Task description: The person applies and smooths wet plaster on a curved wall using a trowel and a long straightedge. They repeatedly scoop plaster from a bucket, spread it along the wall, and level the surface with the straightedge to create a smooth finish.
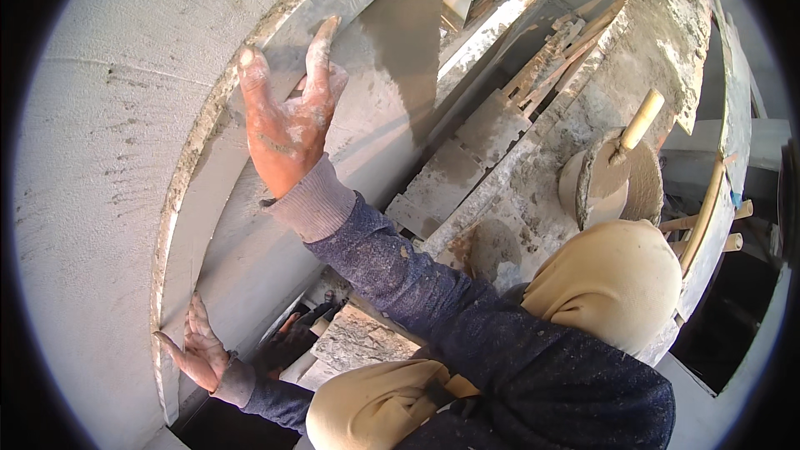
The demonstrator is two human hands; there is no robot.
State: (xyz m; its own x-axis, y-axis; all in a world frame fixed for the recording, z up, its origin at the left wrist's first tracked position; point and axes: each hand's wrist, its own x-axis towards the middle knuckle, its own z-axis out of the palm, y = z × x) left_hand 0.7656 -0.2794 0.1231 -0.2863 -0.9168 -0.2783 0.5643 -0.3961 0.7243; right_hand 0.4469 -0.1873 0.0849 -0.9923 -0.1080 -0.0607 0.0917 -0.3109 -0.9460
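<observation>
A pale, narrow curved strip [197, 218] runs along the rough-edged rim of a grey plastered surface [92, 158]. My right hand [287, 129], smeared with white and grey, is at its upper part, thumb and forefinger spread against the strip and its edge, other fingers partly hidden. Lower down, my left hand [204, 350] touches the same strip with fingers extended and thumb apart at the edge. To the right, a bucket [575, 183] holds grey mortar and a tool with a pale wooden handle [642, 117].
Mortar-crusted boards [475, 150] and a ledge [650, 33] span the right side. Pale round poles [717, 242] stick out beside a dark opening [717, 317]. My beige-clad knees [608, 283] are below. A partly hidden dark-clothed person [287, 337] shows in a gap at lower centre.
</observation>
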